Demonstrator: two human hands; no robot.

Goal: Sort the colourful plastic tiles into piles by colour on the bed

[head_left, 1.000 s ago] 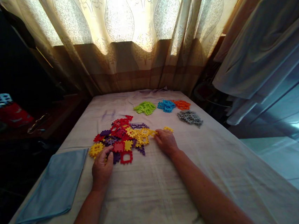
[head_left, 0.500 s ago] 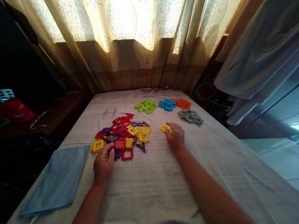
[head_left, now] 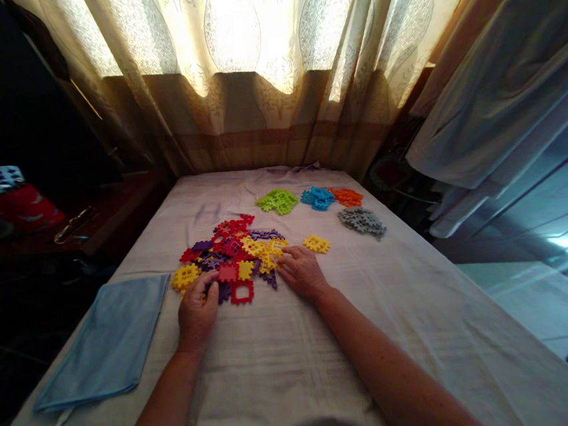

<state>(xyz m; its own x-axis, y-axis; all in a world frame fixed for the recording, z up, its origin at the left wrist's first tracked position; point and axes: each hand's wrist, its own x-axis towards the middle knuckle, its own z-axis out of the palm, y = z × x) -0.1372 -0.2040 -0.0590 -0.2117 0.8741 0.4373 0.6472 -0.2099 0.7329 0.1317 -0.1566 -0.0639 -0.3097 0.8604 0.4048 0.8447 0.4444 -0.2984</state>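
Note:
A mixed pile of red, purple and yellow plastic interlocking tiles lies on the sheet-covered bed, with a red tile at its front. My left hand rests against the pile's front left, thumb apart from the fingers, beside a yellow tile. At the right side of the pile, my right hand reaches its fingertips to the yellow tiles, thumb and fingers apart. Just beyond that hand, a small yellow group sits separately on the sheet.
Farther back are green tiles, blue tiles, orange tiles and grey tiles, each in a heap. A folded blue cloth lies at the left edge with a white cord. Curtains hang behind the bed.
My right hand has let go of the yellow tiles at the right and moved left to the pile's edge. My left hand has stayed nearly still.

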